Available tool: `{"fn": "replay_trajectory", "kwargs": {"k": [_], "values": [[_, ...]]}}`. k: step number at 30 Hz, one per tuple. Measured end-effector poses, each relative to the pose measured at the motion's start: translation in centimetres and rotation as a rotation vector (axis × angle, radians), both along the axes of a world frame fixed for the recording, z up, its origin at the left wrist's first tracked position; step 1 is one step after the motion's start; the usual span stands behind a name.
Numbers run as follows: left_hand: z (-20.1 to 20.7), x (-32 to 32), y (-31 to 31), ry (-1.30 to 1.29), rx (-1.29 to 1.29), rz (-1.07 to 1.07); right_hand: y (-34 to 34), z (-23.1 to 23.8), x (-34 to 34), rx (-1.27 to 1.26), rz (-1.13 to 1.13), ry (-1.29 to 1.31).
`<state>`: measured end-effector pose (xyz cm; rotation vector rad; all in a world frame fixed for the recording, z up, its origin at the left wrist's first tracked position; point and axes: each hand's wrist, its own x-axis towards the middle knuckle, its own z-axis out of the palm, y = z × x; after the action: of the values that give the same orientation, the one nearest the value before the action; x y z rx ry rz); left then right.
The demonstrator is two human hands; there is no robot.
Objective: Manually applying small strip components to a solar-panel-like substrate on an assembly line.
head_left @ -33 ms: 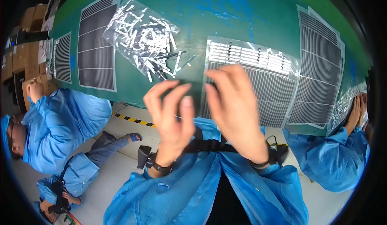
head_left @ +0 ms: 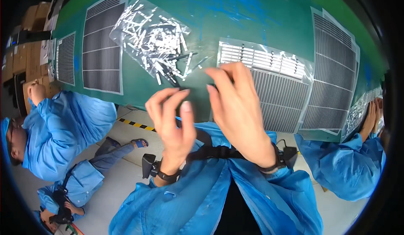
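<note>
The green table (head_left: 252, 20) is stretching out beyond both hands. A clear bag of small silvery strips (head_left: 153, 41) is lying just past the left hand (head_left: 174, 123), so that one's nearer. Loose strips (head_left: 185, 66) are spilling toward the right hand (head_left: 237, 104). Both hands are hovering with fingers loosely curled; can't tell if they're pinching anything.

A long green worktable (head_left: 269, 16) fills the far half of the view, its surface smeared with blue marks. Below its near edge lies a pale grey floor (head_left: 126, 184), crossed by a strip of yellow-and-black hazard tape (head_left: 136, 124). Brown cardboard boxes (head_left: 23, 54) are stacked at the far left. Light is bright and even, glinting off the tabletop.
</note>
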<state>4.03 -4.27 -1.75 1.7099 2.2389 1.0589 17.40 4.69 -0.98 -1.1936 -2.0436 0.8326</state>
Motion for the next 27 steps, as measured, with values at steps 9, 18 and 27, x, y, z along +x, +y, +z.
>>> {"fn": "replay_trajectory", "kwargs": {"k": [9, 18, 27], "values": [[-0.8, -3.4, -1.2, -0.185, 0.135, 0.11, 2.6, -0.5, -3.3, 0.166, 0.116, -0.317], [-1.0, -5.2, -0.5, -0.242, 0.195, 0.137, 2.0, -0.5, -5.4, 0.234, 0.225, -0.198], [0.4, -2.7, 0.1, -0.303, 0.368, 0.113, 0.9, 1.0, -3.5, -0.006, 0.21, -0.142]]}}
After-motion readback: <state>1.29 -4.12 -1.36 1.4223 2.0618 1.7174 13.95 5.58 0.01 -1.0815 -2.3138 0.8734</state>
